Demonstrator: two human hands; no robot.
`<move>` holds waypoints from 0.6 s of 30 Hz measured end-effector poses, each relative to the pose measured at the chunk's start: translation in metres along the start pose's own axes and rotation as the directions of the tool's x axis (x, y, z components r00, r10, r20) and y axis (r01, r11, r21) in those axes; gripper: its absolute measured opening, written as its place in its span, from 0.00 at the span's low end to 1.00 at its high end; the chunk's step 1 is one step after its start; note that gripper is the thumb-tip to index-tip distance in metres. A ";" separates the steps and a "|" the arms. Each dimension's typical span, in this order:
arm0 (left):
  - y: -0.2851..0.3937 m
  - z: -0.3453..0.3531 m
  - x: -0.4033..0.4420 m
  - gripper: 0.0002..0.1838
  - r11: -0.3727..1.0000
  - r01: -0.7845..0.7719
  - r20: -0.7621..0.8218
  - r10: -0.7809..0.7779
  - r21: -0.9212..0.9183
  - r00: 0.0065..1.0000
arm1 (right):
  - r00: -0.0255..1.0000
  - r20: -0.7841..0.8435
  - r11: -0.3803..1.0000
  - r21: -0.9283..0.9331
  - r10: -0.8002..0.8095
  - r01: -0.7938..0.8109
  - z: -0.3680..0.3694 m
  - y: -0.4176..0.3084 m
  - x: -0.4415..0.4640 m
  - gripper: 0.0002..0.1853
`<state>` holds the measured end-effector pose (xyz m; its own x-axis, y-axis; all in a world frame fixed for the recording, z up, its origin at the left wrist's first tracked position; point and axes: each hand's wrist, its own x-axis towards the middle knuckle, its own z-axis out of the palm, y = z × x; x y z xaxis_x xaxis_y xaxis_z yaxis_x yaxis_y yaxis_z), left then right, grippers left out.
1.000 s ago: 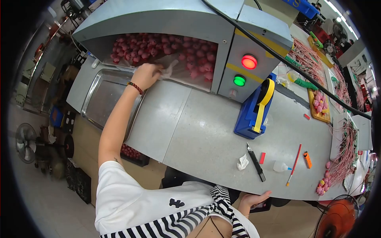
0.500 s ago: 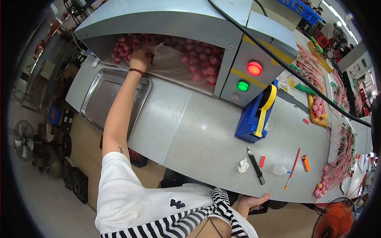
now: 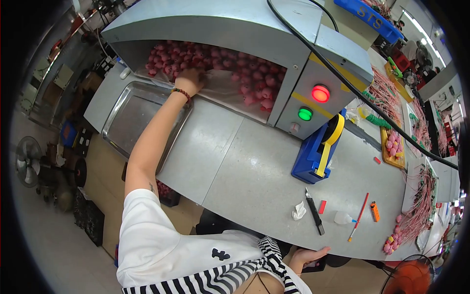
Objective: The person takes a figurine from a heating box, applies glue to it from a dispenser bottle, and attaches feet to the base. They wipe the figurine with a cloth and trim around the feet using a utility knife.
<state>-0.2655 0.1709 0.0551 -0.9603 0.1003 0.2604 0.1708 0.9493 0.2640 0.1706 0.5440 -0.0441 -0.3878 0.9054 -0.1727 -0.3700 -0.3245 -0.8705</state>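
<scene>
My left hand (image 3: pixel 190 81) reaches into the opening of a grey metal housing (image 3: pixel 205 24). It is at the left end of a pale plastic sheet (image 3: pixel 220 84), beside a heap of small pink ball-like pieces (image 3: pixel 181 55). Its fingertips are partly hidden, so I cannot tell whether it grips the sheet or a piece. More pink pieces (image 3: pixel 264 81) lie toward the right of the opening. Below my forearm is a shallow metal tray (image 3: pixel 134 115). My right hand (image 3: pixel 312 255) rests at the table's front edge, its fingers stretched out and holding nothing visible.
Red (image 3: pixel 320 93) and green lights (image 3: pixel 305 114) glow on the housing. A blue tape dispenser (image 3: pixel 308 164) stands beside it. A craft knife (image 3: pixel 315 210), a small bottle (image 3: pixel 343 217), a brush (image 3: pixel 359 218) and an orange cutter (image 3: pixel 375 211) lie on the table. Wired pink pieces (image 3: pixel 394 235) are at right.
My left hand has drawn back slightly toward the front of the opening and to the right. The raised part of the plastic sheet now lies lower. My right hand stays at the table edge.
</scene>
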 end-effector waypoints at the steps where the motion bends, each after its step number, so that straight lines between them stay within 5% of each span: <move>1: -0.003 0.006 0.004 0.14 0.976 -0.047 -0.084 0.067 0.213 0.994 | 1.000 0.007 1.000 0.008 0.013 -0.013 0.001 -0.001 -0.001 0.33; 2: 0.004 0.004 0.005 0.13 0.905 -0.073 -0.151 0.148 0.419 0.977 | 1.000 0.014 1.000 0.016 0.024 -0.024 0.002 -0.003 -0.003 0.34; 4: 0.017 -0.003 0.002 0.11 0.869 0.045 -0.276 0.107 0.493 0.955 | 1.000 0.005 1.000 0.010 0.013 -0.013 0.006 -0.005 -0.004 0.34; 7: -0.009 0.006 0.025 0.11 0.897 -0.115 -0.081 0.164 0.426 0.983 | 1.000 0.004 1.000 0.020 0.011 -0.011 0.005 -0.004 -0.004 0.34; 9: -0.040 0.004 0.039 0.14 0.984 0.126 -0.089 -0.138 -0.126 0.986 | 1.000 0.011 1.000 0.014 0.016 -0.016 0.007 -0.005 -0.005 0.35; 13: -0.057 -0.028 0.039 0.19 0.944 0.293 -0.334 -0.328 -0.151 0.884 | 0.999 0.037 1.000 0.009 0.027 -0.028 0.009 -0.005 -0.006 0.36; 15: -0.110 0.010 0.065 0.24 0.831 0.547 -0.287 -0.501 0.106 0.817 | 0.999 0.029 0.999 0.028 0.029 -0.030 0.012 -0.006 -0.007 0.37; 16: -0.112 0.022 0.070 0.24 0.831 0.549 -0.299 -0.502 0.096 0.812 | 0.999 0.012 0.998 0.040 0.037 -0.038 0.015 -0.006 -0.008 0.37; 18: -0.103 0.038 0.075 0.38 0.944 0.271 -0.154 -0.244 0.190 0.957 | 0.998 0.027 0.994 0.085 0.064 -0.066 0.019 -0.004 -0.008 0.38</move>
<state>-0.3640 0.0915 0.0123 -0.9270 -0.1816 0.3282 -0.1412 0.9796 0.1431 0.1588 0.5331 -0.0310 -0.4329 0.8754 -0.2154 -0.4140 -0.4053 -0.8151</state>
